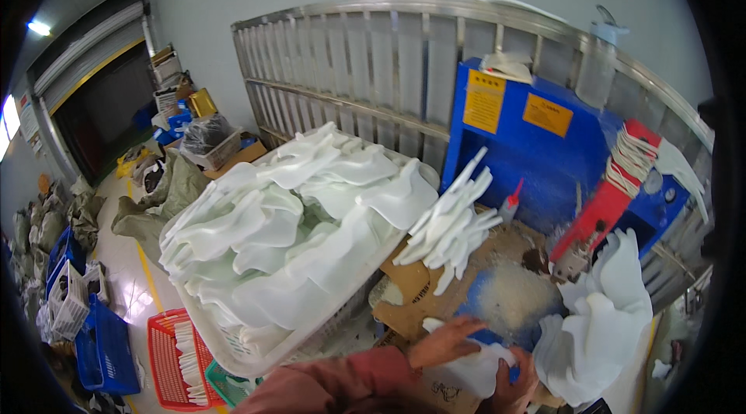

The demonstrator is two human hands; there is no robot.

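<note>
In front of me, low in the head view, lies a white, smoothly curved moulded piece point(474, 371). My right hand point(519, 384) grips its right end, thumb and fingers closed around the edge, and a bit of blue shows by the thumb. Over the far edge of the same piece rests my left hand point(446, 342), its fingers stretched out to the right. To the right stands a stack of similar white pieces point(594, 328). Slim white strips point(451, 227) are heaped beyond my hands. Pale granules or shavings point(513, 297) cover the blue work surface there.
A large white basket point(249, 359) overflows with white curved pieces point(311, 212) on the left. Below it sits a red basket point(159, 352) of strips. A blue machine point(513, 157) with a red arm point(602, 200) stands behind the worktop, near a red-tipped bottle point(510, 206). Metal railing point(350, 107) runs behind.
</note>
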